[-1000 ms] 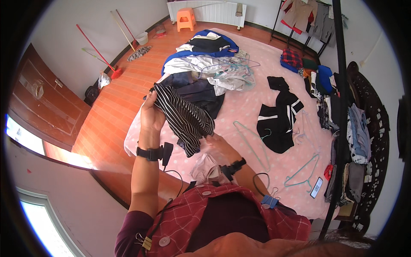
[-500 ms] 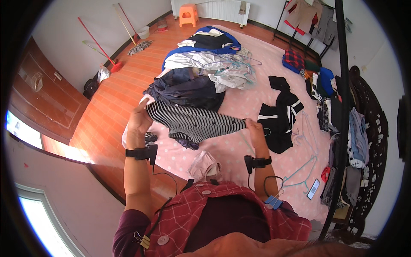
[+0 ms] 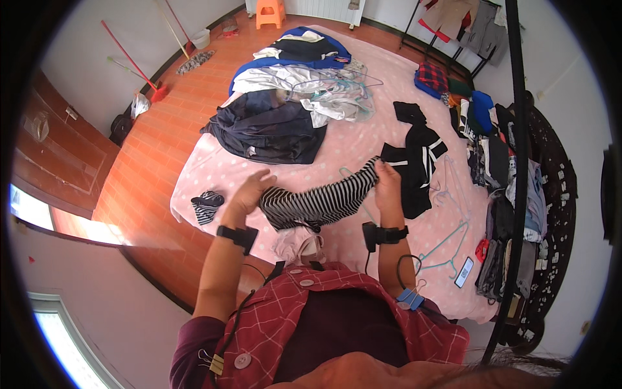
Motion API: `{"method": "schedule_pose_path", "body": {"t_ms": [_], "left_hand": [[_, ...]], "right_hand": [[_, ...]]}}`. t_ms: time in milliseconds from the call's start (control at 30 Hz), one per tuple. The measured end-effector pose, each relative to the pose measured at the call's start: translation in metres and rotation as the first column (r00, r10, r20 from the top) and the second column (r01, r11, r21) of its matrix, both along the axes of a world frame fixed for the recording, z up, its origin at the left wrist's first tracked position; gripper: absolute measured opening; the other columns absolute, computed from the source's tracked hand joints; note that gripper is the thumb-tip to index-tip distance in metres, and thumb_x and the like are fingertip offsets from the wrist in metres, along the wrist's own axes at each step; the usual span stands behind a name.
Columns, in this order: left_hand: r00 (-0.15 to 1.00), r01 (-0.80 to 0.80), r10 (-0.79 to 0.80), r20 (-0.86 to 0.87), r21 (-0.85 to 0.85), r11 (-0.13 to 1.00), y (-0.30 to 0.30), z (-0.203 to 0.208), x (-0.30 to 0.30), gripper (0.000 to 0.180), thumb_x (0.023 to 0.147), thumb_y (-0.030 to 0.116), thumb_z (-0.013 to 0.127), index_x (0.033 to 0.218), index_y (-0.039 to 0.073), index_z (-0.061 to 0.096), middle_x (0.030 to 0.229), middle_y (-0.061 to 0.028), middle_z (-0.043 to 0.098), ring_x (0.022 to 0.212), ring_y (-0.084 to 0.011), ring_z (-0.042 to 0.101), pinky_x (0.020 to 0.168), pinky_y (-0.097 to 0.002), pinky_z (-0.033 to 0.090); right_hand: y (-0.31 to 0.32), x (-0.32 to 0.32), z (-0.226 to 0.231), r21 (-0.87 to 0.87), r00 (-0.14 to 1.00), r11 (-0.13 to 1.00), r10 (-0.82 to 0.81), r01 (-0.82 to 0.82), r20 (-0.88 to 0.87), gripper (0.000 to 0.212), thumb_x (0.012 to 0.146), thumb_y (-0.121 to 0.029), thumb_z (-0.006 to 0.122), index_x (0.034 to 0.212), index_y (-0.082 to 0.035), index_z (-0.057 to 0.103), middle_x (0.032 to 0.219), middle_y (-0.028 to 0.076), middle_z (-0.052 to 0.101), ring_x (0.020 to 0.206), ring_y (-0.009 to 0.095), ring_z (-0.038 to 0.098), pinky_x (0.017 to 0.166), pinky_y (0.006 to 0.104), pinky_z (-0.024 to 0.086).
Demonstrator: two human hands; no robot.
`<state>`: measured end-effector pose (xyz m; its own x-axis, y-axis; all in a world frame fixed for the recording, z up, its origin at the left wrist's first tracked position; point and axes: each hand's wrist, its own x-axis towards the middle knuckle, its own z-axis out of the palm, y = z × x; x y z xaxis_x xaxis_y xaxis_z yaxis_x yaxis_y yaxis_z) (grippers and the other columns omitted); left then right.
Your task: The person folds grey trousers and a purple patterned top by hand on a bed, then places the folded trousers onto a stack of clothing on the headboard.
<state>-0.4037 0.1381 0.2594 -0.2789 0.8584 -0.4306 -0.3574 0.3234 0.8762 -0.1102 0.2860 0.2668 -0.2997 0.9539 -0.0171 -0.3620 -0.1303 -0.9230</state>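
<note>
A black-and-white striped garment [image 3: 317, 202] hangs stretched between my hands above the bed's near part. My right hand [image 3: 389, 186] grips its raised right end. At its left end, my left hand [image 3: 249, 194] touches the cloth with fingers stretched out. Below the garment, a pale pink cloth item [image 3: 297, 245] lies on the bed close to my body. A small striped bundle [image 3: 208, 206] rests to the left of my left hand. Just beyond my right hand lies a black garment with white stripes [image 3: 418, 172].
A dark jacket [image 3: 269, 129] and heaped white clothes [image 3: 278, 81] cover the bed's far left. Hangers [image 3: 447, 243] and a phone [image 3: 464, 272] lie at the right. Folded clothes [image 3: 499, 214] line the right edge beside a black upright pole [image 3: 518, 129].
The striped garment has come nearer to me and its left part is gathered in. My left hand has moved right and its fingers have straightened. The small striped bundle is now uncovered.
</note>
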Motion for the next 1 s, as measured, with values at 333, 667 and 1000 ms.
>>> {"method": "schedule_pose_path", "body": {"t_ms": [333,667,1000], "left_hand": [[0.686,0.437,-0.425,-0.590,-0.133,0.890,0.035,0.085,-0.026,0.068,0.069,0.044,0.077,0.113,-0.005,0.059,0.094,-0.0129,0.064,0.083,-0.0163,0.060,0.074,-0.0278,0.047],[0.128,0.475,-0.327,-0.936,-0.232,0.849,0.062,0.064,-0.019,0.039,0.053,0.022,0.073,0.089,0.009,0.071,0.083,-0.0173,0.066,0.079,-0.0340,0.063,0.072,-0.0385,0.050],[0.830,0.399,-0.349,-0.436,0.025,0.917,-0.036,-0.185,0.059,0.046,0.062,0.004,0.071,0.108,0.007,0.064,0.081,-0.0056,0.064,0.070,-0.0157,0.059,0.065,-0.0309,0.048]], "right_hand": [[0.048,0.000,0.013,-0.073,0.996,0.997,-0.037,0.032,-0.076,0.010,0.088,-0.015,0.061,0.085,-0.006,0.058,0.070,-0.002,0.058,0.057,0.006,0.055,0.049,0.0187,0.042],[0.058,0.038,-0.022,0.249,0.921,0.915,-0.360,0.317,0.151,0.017,0.089,-0.017,0.058,0.094,-0.001,0.059,0.073,-0.001,0.056,0.059,0.006,0.051,0.053,0.0197,0.041],[-0.105,0.163,-0.234,-0.261,0.806,0.862,-0.244,0.435,0.538,0.021,0.090,-0.020,0.056,0.092,0.000,0.061,0.077,0.000,0.058,0.068,0.008,0.050,0.059,0.0229,0.041]]}}
